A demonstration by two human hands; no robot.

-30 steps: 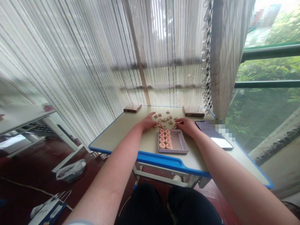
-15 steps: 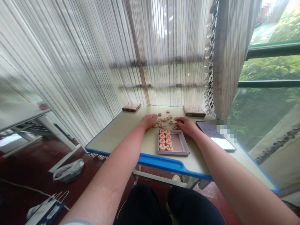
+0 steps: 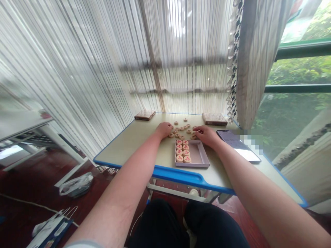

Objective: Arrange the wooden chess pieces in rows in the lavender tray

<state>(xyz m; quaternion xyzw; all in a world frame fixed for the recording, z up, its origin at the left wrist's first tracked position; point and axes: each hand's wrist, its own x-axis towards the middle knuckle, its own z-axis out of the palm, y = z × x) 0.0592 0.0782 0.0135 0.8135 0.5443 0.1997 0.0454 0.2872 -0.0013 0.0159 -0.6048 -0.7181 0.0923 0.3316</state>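
Note:
Several round wooden xiangqi pieces (image 3: 181, 128) lie loosely scattered on the desk (image 3: 129, 144). My left hand (image 3: 164, 130) rests at the left edge of this scatter, fingers stretched out, its fingertips close to the nearest pieces. On the right side, my right hand (image 3: 206, 134) has its thumb and fingers apart beside a couple of pieces; I cannot tell whether it touches them. Between my forearms stands a shallow open box (image 3: 192, 165). Two columns of pieces with red characters (image 3: 183, 151) fill its left part, face up, and its right part shows bare bottom.
Two flat brown boxes stand at the back, one left (image 3: 144, 115) and one right (image 3: 214, 119). A phone (image 3: 234, 144) lies right of my right hand. A blue rim (image 3: 178, 174) edges the desk. Striped curtains (image 3: 191, 79) hang behind. Bags (image 3: 76, 185) lie on the floor.
The whole view has shifted slightly, so the desk sits a little higher in the picture. Hands, loose pieces and the filled columns keep nearly the same places.

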